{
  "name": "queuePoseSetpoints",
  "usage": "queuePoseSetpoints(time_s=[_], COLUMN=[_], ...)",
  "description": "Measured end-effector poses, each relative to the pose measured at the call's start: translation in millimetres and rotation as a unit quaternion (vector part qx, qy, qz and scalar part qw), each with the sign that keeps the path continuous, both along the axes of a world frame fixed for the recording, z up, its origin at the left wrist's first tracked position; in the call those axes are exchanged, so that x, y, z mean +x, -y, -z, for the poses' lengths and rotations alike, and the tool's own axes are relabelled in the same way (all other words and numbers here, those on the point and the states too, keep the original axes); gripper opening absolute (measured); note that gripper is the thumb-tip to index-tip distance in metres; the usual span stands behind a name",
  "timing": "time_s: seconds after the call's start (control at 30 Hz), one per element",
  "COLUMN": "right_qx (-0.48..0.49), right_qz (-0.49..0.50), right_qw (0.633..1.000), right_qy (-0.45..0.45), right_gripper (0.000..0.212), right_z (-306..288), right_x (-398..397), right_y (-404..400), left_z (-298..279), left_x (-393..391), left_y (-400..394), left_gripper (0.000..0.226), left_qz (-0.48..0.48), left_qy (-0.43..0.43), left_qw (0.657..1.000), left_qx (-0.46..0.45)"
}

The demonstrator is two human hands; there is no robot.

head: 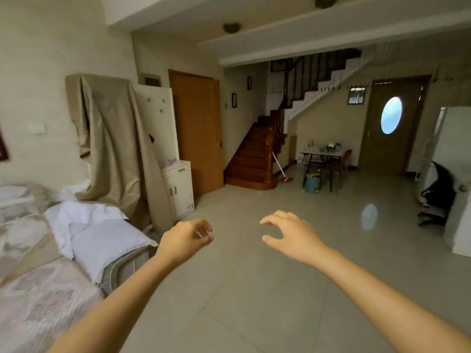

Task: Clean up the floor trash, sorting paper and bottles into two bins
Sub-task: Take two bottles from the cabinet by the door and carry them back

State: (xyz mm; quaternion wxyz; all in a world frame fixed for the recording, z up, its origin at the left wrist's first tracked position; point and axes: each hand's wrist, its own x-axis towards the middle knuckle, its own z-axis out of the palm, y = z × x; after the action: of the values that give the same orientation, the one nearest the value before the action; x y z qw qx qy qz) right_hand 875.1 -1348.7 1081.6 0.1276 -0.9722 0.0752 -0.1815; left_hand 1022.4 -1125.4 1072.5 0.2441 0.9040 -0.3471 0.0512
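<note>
Above bare floor [254,289], two empty hands [187,238]

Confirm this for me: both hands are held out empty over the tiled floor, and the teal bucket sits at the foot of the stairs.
Not quite. The head view shows the left hand and right hand empty over the floor, but the teal bucket sits under the small table, not at the stairs.

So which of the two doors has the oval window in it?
The dark brown door on the far right wall, past the small dining table. The orange wooden door left of the staircase is a plain panel.
</note>
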Motion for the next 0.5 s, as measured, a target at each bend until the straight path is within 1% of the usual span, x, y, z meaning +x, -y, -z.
queuePoseSetpoints(time_s=[0.2, 0.37, 0.5], right_qx=[-0.024, -0.039, -0.035], right_qz=[-0.004, -0.028, -0.046], right_qw=[1.0, 0.999, 0.998], right_qy=[-0.002, 0.013, 0.021], right_gripper=[0.037, 0.036, 0.036], right_z=[6, -11, -16], right_x=[94, 187, 257], right_y=[102, 178, 217], left_z=[2, -9, -22], left_x=[82, 164, 222], left_y=[105, 163, 192], left_gripper=[0.018, 0.02, 0.019], left_qz=[0.017, -0.02, -0.049], left_qy=[0.014, 0.018, 0.034], left_qw=[1.0, 1.0, 0.998], left_qx=[0.001, 0.001, 0.011])
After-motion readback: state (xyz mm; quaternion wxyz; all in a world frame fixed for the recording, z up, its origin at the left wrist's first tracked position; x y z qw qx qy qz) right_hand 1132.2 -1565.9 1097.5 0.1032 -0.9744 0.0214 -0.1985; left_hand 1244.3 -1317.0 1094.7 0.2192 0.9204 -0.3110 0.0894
